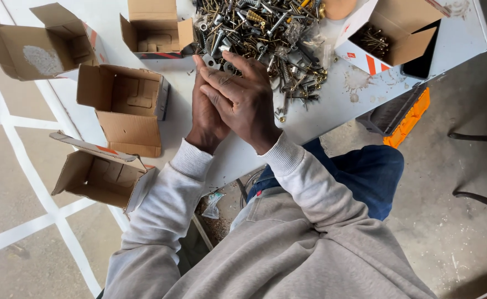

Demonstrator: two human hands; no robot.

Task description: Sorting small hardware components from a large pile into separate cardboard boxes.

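A: Where are the hands?

B: Both are over the white table point(321, 105), at the near edge of the heap point(265, 33) of screws and bolts. The right hand point(247, 99) lies flat, fingers stretched, over the left hand point(206, 113), palm to palm. The right one is spread open and grips nothing that I can see. The left is mostly covered, so I cannot tell whether it holds a piece between the palms.

A: And the heap?

B: Far middle of the table, just beyond the fingertips. It is big and mixed: silver, brass and dark pieces, too many to count.

A: How far along does the sorting look?

B: Early, I'd judge. Nearly all the hardware is in the heap. There are five cardboard boxes, all open. The right box point(393, 30), far right with red stripes, holds a small clutch of dark screws. The far box point(154, 30), just left of the heap, seems empty, though I cannot see all of its floor. The far-left box point(33, 47) has only a pale smear inside. The middle box point(124, 102) and the near box point(102, 174), which hangs over the left table edge, show bare bottoms.

A: So one box begun, four to go?

B: That's how it reads. A few loose screws lie scattered near the right hand too.

A: Anything else?

B: An orange crate point(407, 119) sits under the table's right end.
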